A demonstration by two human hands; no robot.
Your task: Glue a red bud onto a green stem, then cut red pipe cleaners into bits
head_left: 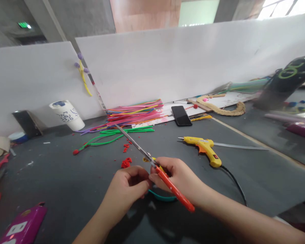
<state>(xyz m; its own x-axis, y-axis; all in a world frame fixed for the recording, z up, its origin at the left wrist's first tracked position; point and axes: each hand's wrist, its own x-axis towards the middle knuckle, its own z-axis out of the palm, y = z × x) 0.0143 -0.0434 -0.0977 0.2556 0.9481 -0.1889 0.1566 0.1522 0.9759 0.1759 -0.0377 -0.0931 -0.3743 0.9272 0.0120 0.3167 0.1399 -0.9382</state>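
Note:
My right hand (pixel 178 176) is closed around scissors (pixel 165 181) with red-orange handles. Their metal blades point up and to the left, close together. Fingertips of my left hand (pixel 132 184) are pinched together and meet the right fingertips; what they pinch is hidden. Below the hands curves a teal strip (pixel 164 197), and a small yellow piece (pixel 145 159) shows behind the scissors. Just beyond my left hand lies a little pile of red fuzzy bits (pixel 126 162). Green pipe cleaners (pixel 104 137), some with a red tip, rest farther back on the dark table.
A yellow glue gun (pixel 205 147) with a black cord lies on the right. Behind are a bundle of coloured pipe cleaners (pixel 134 115), a black phone (pixel 181 116) and a white cup (pixel 67 115). A purple device (pixel 25 223) sits front left. White panels (pixel 167 64) border the table.

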